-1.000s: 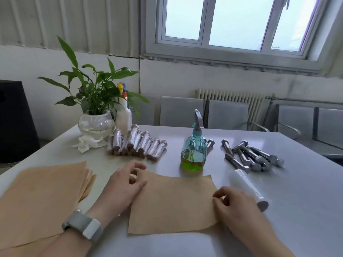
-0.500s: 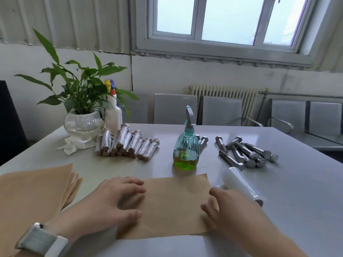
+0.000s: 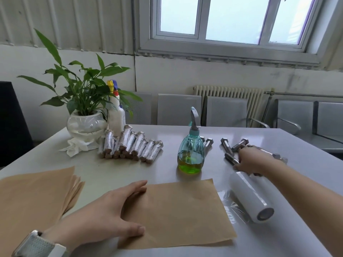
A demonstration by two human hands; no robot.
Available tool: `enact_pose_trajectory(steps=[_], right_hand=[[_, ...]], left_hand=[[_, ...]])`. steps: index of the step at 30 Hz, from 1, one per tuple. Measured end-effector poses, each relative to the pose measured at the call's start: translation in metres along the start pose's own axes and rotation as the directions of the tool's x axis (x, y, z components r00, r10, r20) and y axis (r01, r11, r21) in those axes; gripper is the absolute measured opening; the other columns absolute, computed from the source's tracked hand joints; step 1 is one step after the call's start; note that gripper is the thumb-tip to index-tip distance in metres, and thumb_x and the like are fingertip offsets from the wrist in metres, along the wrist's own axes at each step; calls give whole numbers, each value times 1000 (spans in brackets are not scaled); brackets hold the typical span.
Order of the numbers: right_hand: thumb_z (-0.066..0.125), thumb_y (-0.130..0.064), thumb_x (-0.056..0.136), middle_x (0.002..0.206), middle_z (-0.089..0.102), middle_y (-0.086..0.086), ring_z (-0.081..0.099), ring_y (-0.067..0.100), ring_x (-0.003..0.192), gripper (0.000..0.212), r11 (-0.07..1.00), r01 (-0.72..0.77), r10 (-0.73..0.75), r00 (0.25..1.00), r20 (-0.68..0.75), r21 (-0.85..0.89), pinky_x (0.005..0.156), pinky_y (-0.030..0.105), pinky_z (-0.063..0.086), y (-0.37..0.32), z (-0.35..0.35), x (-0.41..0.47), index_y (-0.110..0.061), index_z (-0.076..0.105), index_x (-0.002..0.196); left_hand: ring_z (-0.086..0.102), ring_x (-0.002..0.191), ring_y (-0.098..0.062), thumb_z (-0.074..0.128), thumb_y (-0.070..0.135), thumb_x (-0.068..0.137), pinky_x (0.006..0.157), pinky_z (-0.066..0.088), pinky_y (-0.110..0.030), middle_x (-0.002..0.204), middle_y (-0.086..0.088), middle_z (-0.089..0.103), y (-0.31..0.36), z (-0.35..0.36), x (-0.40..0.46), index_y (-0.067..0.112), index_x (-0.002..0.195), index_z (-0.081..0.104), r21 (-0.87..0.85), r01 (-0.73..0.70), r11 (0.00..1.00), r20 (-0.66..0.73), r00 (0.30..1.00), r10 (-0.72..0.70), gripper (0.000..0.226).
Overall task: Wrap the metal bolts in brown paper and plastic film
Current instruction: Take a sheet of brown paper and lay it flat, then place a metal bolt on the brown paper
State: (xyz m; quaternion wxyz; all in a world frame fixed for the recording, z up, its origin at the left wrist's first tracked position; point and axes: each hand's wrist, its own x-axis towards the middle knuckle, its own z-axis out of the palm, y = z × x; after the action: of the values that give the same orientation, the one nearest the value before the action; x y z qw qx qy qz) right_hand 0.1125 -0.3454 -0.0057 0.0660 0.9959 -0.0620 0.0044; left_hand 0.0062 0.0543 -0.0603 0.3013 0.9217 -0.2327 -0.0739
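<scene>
A single brown paper sheet point(image 3: 178, 210) lies flat on the table in front of me. My left hand point(image 3: 104, 217) rests on its left edge with fingers straight, pressing it down. Loose metal bolts point(image 3: 227, 147) lie in a pile at the right rear. My right hand point(image 3: 254, 162) reaches into that pile, its thumb and fingers curled around one bolt whose shaft sticks out to the left. A roll of plastic film point(image 3: 250, 197) lies just right of the sheet, with a loose end spread on the table. Several wrapped bolts point(image 3: 131, 145) are stacked at the left rear.
A stack of brown paper point(image 3: 33, 197) sits at the near left. A green spray bottle point(image 3: 191, 154) stands behind the sheet. A potted plant point(image 3: 85, 123), a white bottle point(image 3: 116, 115) and crumpled tissue point(image 3: 76, 147) stand at the far left. Grey chairs line the table's far side.
My right hand left the sheet's right edge and reached back over the film roll to the bolt pile. My left hand flattened on the sheet's left edge.
</scene>
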Motion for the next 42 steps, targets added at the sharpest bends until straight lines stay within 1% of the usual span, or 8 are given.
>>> enact_pose_trajectory(steps=[7,12,17,23,26,29,33,42], right_hand=[[65,-30,83,74,52,-3,55,21,77,25,994,-77,74,996,40,75,54,27,41,-4,9,0,-18,46,73],[69,-25,78,73,59,7,54,27,73,21,922,-38,149,953,-265,384,54,30,39,4,2,-4,-13,56,67],[80,-18,78,55,49,3,39,16,49,25,252,136,269,941,-204,958,47,25,31,12,-15,-13,3,68,82],[75,-47,76,77,70,-3,71,22,79,31,-289,491,-5,858,-514,822,78,37,58,-23,-80,-65,-22,65,91],[73,-39,80,66,64,-3,58,14,55,11,160,666,-249,742,-623,729,49,29,50,-76,-90,-91,-30,67,79],[80,-37,76,68,54,-5,42,7,58,30,527,686,-545,726,-419,502,57,18,35,-125,-56,-102,-27,52,71],[64,-36,92,110,60,-4,47,7,96,28,588,736,-718,666,-203,335,69,-2,28,-150,-4,-113,-23,62,117],[59,-43,93,108,56,-10,41,4,106,29,545,783,-701,622,-351,299,78,-8,18,-158,23,-120,-34,64,121]], left_hand=[[21,131,24,76,60,69,103,16,0,144,41,25,-4,1,1,63,133,15,50,-4,999,-11,1000,5,89],[21,133,21,75,59,71,102,14,1,146,37,24,-4,2,2,61,135,15,73,-11,997,-14,1000,12,87],[21,133,20,74,62,69,105,16,-2,145,38,24,-3,1,0,63,133,17,72,-12,997,-21,1000,13,86],[22,136,16,73,66,64,117,19,-19,145,40,27,-2,1,2,62,138,15,41,0,999,-17,1000,1,94],[23,137,13,74,66,62,119,21,-24,144,40,29,-2,2,1,53,147,16,15,16,1000,-19,1000,-16,104],[25,137,14,77,62,63,117,21,-20,144,39,29,-1,2,0,50,148,17,7,13,1000,-37,999,-13,105],[25,135,14,78,57,66,112,20,-12,144,37,28,2,1,-1,46,151,17,22,5,1000,-48,999,-4,106],[25,138,9,79,54,68,113,19,-13,149,31,29,2,-1,-1,45,152,14,23,15,1000,-17,1000,-14,107]])
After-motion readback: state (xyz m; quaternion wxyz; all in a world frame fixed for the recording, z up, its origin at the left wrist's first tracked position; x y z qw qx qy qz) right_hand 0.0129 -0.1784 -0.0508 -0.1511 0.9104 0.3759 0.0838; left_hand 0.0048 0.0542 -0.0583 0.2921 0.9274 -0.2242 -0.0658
